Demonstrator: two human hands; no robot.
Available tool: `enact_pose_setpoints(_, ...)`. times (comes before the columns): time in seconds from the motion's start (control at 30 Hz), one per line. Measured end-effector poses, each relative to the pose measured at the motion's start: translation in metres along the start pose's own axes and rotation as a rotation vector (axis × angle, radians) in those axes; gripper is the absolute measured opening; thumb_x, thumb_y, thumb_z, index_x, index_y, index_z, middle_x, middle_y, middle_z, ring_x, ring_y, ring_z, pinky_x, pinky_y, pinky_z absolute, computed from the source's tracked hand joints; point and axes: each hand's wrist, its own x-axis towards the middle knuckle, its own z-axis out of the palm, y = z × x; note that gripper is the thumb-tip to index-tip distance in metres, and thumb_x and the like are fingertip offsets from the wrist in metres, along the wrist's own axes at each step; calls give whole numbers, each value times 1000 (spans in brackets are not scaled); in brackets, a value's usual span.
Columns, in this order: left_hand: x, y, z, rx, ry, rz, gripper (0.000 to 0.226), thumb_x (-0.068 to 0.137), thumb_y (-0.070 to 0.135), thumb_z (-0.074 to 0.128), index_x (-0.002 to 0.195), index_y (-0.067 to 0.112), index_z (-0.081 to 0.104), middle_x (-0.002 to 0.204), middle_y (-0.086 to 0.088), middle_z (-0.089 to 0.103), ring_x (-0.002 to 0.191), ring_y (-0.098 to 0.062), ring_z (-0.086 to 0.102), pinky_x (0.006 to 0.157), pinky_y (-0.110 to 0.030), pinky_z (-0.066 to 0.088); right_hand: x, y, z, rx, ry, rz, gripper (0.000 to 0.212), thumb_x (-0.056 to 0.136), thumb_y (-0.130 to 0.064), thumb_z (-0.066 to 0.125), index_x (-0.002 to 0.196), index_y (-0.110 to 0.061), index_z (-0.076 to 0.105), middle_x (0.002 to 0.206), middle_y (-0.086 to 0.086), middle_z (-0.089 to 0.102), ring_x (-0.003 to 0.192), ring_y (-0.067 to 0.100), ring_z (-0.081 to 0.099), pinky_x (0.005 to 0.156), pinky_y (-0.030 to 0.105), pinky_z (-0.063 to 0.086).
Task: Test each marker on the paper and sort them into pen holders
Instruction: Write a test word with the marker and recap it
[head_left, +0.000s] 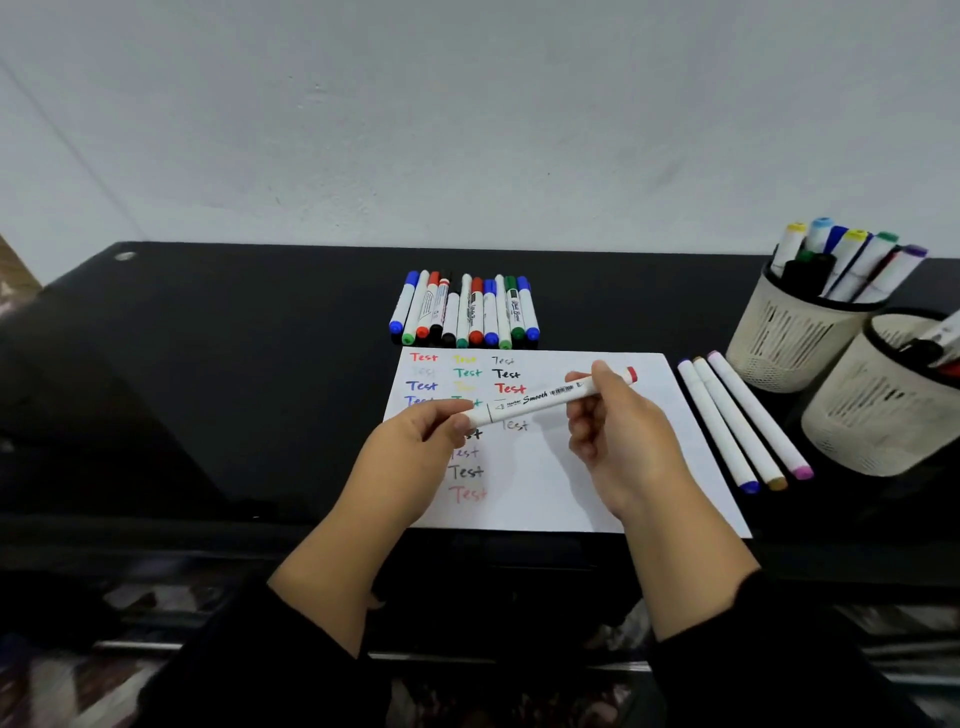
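The marker (545, 401) looks light, stiff and smooth, so it likely wants a firm pinch on the barrel while the other hand pulls the cap. It is white, with black print and a red end. It hangs level above the paper (613, 499). The left hand (415, 457) pinches its left end; the right hand (618, 431) grips the barrel near the red end.

The table (208, 364) looked glossy black and smooth. The paper (571, 493) was matt white. The marker (545, 402) had smooth white plastic; the pen holders (789, 332) were perforated cream plastic.
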Motion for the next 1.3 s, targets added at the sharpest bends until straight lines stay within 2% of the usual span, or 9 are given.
enact_pose_setpoints(0.1, 6, -1, -2, 45, -11, 24, 14, 94, 37, 49, 103, 42, 59, 90, 18, 64, 77, 3, 53, 57, -14, 35, 1, 7, 9, 76, -41, 48, 36, 100, -32, 42, 86, -8, 65, 53, 0, 53, 47, 11, 39, 48, 23, 29)
enact_pose_setpoints(0.23, 16, -3, -4, 88, -10, 40, 22, 93, 36, 52, 113, 38, 61, 88, 19, 62, 70, 2, 51, 51, -10, 38, 6, 13, 19, 195, -91, 87, 38, 100, -33, 38, 80, -8, 58, 52, 3, 50, 47, 13, 35, 45, 23, 24)
enact_pose_setpoints(0.4, 23, -3, -4, 135, -29, 47, 22, 93, 32, 54, 113, 38, 61, 79, 16, 58, 59, -4, 50, 39, -9, 38, 8, 22, 29, 24, -159, 24, 16, 93, -18, 57, 80, -9, 60, 52, -2, 51, 44, 8, 38, 45, 20, 30)
enact_pose_setpoints(0.73, 20, 2, -6, 167, -99, 65, 25, 90, 39, 56, 114, 38, 63, 81, 16, 64, 67, -1, 53, 48, -5, 39, 10, 15, 32, -43, -142, -53, 14, 85, -24, 69, 80, -14, 61, 51, 0, 45, 39, 7, 31, 38, 16, 28)
enact_pose_setpoints(0.83, 16, 6, -8, 166, -144, 58, 13, 89, 45, 53, 97, 41, 64, 89, 4, 67, 68, -6, 53, 54, -17, 41, 9, 13, 31, -60, -132, -47, 15, 87, -26, 67, 82, -11, 64, 50, -1, 45, 39, 6, 32, 39, 16, 30)
enact_pose_setpoints(0.93, 16, 10, -9, 194, -159, 55, 15, 89, 48, 51, 81, 39, 60, 92, -3, 68, 65, -11, 52, 52, -23, 42, 6, 12, 32, -72, -150, -49, 16, 89, -25, 65, 80, -12, 64, 46, -3, 47, 38, 5, 33, 38, 16, 30)
enact_pose_setpoints(1.07, 14, 8, -8, 268, -195, 64, 21, 90, 48, 48, 87, 35, 64, 82, 6, 64, 65, -6, 51, 55, -22, 41, 2, 12, 32, -154, -184, 0, 24, 92, -31, 60, 80, -11, 64, 45, -3, 46, 37, 7, 33, 38, 18, 29)
enact_pose_setpoints(1.13, 13, 7, -7, 331, -224, 79, 23, 94, 46, 43, 81, 38, 60, 79, 11, 60, 69, -4, 51, 58, -23, 41, 1, 12, 31, -208, -194, -7, 26, 93, -32, 57, 80, -10, 62, 44, -1, 45, 36, 8, 33, 38, 19, 28)
enact_pose_setpoints(1.3, 12, 9, -6, 496, -283, 123, 32, 99, 43, 30, 77, 34, 52, 81, 9, 55, 74, -7, 51, 65, -25, 41, 2, 14, 35, -185, -156, -87, 26, 94, -25, 55, 71, -12, 57, 42, -3, 46, 36, 6, 33, 38, 17, 27)
